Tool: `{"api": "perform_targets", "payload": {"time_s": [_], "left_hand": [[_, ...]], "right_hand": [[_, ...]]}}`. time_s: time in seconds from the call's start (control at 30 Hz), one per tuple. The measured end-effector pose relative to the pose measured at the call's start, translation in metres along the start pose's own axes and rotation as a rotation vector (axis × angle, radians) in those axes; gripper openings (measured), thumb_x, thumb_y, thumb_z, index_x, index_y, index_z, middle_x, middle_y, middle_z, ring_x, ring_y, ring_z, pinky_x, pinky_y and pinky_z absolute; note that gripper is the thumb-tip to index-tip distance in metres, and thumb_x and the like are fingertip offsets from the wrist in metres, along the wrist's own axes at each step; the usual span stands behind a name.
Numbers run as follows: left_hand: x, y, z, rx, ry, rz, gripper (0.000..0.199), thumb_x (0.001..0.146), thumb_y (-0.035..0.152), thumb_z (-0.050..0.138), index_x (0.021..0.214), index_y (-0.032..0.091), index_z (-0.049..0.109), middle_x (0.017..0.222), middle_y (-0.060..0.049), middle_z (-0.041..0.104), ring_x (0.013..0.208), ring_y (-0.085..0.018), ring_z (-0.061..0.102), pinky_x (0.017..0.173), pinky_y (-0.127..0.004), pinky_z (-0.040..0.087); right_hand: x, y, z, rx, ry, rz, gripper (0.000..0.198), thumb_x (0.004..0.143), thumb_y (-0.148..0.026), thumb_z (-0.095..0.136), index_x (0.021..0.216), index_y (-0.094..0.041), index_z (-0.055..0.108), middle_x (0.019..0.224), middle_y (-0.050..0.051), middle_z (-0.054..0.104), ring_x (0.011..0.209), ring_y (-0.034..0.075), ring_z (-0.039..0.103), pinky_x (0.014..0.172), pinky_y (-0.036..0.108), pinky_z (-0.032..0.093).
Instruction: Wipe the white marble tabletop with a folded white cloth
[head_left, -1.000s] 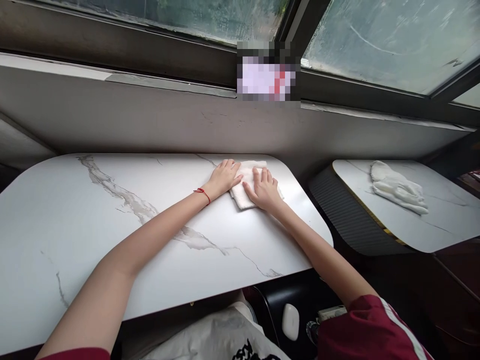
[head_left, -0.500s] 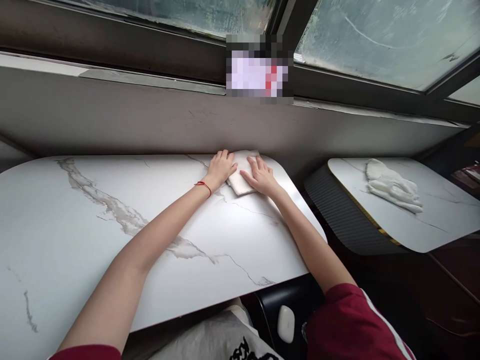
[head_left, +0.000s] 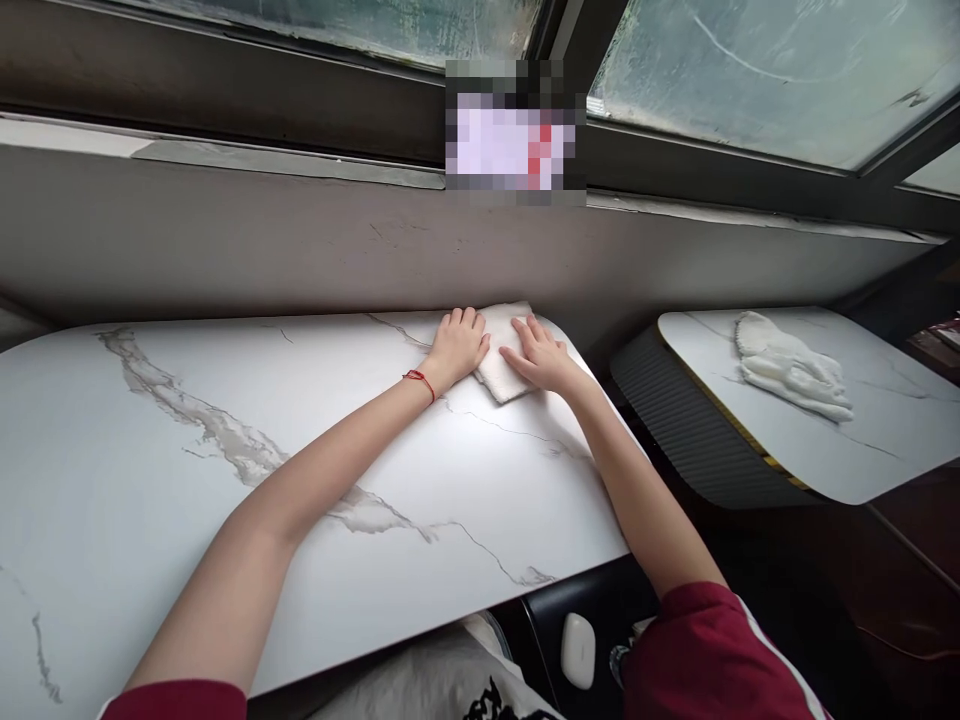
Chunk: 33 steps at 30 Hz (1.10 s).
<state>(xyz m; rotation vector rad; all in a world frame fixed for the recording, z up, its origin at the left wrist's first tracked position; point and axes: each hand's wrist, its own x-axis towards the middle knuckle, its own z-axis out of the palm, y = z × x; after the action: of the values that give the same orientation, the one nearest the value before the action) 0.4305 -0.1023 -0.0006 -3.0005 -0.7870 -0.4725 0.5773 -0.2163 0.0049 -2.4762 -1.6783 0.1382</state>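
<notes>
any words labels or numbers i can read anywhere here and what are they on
None can be read.
The patch on the window frame is blurred out, only pale and red blocks show.
The black marks on the white fabric at the bottom edge are cut off, unreadable.
The folded cloth under both hands, the marble table and the small white device show no text.
</notes>
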Motion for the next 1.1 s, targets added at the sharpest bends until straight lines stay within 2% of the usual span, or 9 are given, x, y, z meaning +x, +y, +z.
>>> {"api": "perform_targets", "payload": {"time_s": [0.3,0.43,0.53,0.6,0.7,0.8,0.9,0.97,1.1], "left_hand": [[-0.021,0.045,0.009,0.045,0.019,-0.108,0.037,0.100,0.019,0.033,0.123,0.006,0.059,0.115,-0.024,0.063,0.103,-0.036,0.056,0.083,-0.049,0.041],[-0.038,0.060,0.008,0.100,-0.006,-0.044,0.038,0.097,0.013,0.031,0.118,0.005,0.062,0.109,-0.025,0.064,0.100,-0.036,0.056,0.079,-0.050,0.040],[-0.048,0.066,-0.009,0.165,-0.079,0.030,0.033,0.094,0.010,0.039,0.115,0.006,0.064,0.106,-0.024,0.066,0.096,-0.035,0.059,0.077,-0.047,0.040],[-0.053,0.069,-0.028,0.172,-0.184,0.109,0.028,0.091,0.012,0.050,0.113,0.006,0.066,0.103,-0.023,0.068,0.090,-0.033,0.061,0.074,-0.043,0.040],[-0.061,0.074,-0.058,0.132,-0.367,0.270,0.024,0.088,0.020,0.063,0.108,0.008,0.068,0.101,-0.020,0.071,0.081,-0.027,0.065,0.068,-0.036,0.041],[-0.070,0.081,-0.077,0.079,-0.434,0.398,0.023,0.087,0.028,0.068,0.101,0.010,0.070,0.098,-0.017,0.074,0.078,-0.024,0.067,0.063,-0.032,0.040],[-0.076,0.089,-0.077,0.011,-0.394,0.551,0.024,0.086,0.034,0.074,0.092,0.011,0.071,0.089,-0.014,0.075,0.075,-0.023,0.069,0.060,-0.032,0.039],[-0.078,0.095,-0.069,-0.038,-0.313,0.661,0.029,0.085,0.038,0.075,0.094,0.011,0.072,0.086,-0.014,0.075,0.075,-0.024,0.069,0.061,-0.033,0.041],[-0.083,0.108,-0.051,-0.064,-0.117,0.795,0.031,0.095,0.039,0.064,0.097,0.009,0.072,0.093,-0.015,0.075,0.083,-0.024,0.070,0.070,-0.034,0.044]], "right_hand": [[-0.025,-0.007,-0.015,-0.029,-0.064,-0.083,0.059,0.095,-0.038,0.040,0.149,-0.017,0.038,0.155,0.021,0.039,0.143,0.039,0.037,0.108,0.060,0.036],[-0.040,-0.006,-0.029,0.005,-0.166,-0.106,0.061,0.093,-0.042,0.044,0.150,-0.021,0.039,0.152,0.016,0.044,0.138,0.036,0.044,0.108,0.053,0.040],[-0.062,-0.010,-0.034,-0.004,-0.175,-0.085,0.061,0.093,-0.045,0.046,0.149,-0.021,0.041,0.150,0.014,0.046,0.136,0.034,0.046,0.109,0.050,0.041],[-0.087,-0.015,-0.031,-0.037,-0.123,-0.056,0.059,0.095,-0.045,0.044,0.148,-0.019,0.043,0.147,0.015,0.049,0.134,0.034,0.048,0.108,0.050,0.042],[-0.135,-0.023,-0.017,-0.071,-0.027,-0.003,0.060,0.098,-0.052,0.039,0.148,-0.019,0.044,0.146,0.017,0.050,0.133,0.036,0.049,0.104,0.052,0.045],[-0.187,-0.029,0.004,-0.077,0.103,0.033,0.059,0.101,-0.054,0.033,0.150,-0.022,0.041,0.152,0.018,0.046,0.140,0.035,0.044,0.103,0.053,0.046],[-0.229,-0.030,0.026,-0.086,0.239,0.107,0.059,0.104,-0.051,0.027,0.155,-0.023,0.034,0.158,0.018,0.038,0.147,0.035,0.036,0.108,0.057,0.040],[-0.248,-0.026,0.037,-0.078,0.297,0.162,0.058,0.105,-0.049,0.026,0.157,-0.024,0.030,0.161,0.018,0.035,0.149,0.035,0.033,0.110,0.059,0.037],[-0.262,-0.012,0.046,-0.057,0.384,0.242,0.058,0.104,-0.048,0.027,0.157,-0.026,0.031,0.161,0.016,0.035,0.148,0.035,0.035,0.111,0.060,0.035]]}}
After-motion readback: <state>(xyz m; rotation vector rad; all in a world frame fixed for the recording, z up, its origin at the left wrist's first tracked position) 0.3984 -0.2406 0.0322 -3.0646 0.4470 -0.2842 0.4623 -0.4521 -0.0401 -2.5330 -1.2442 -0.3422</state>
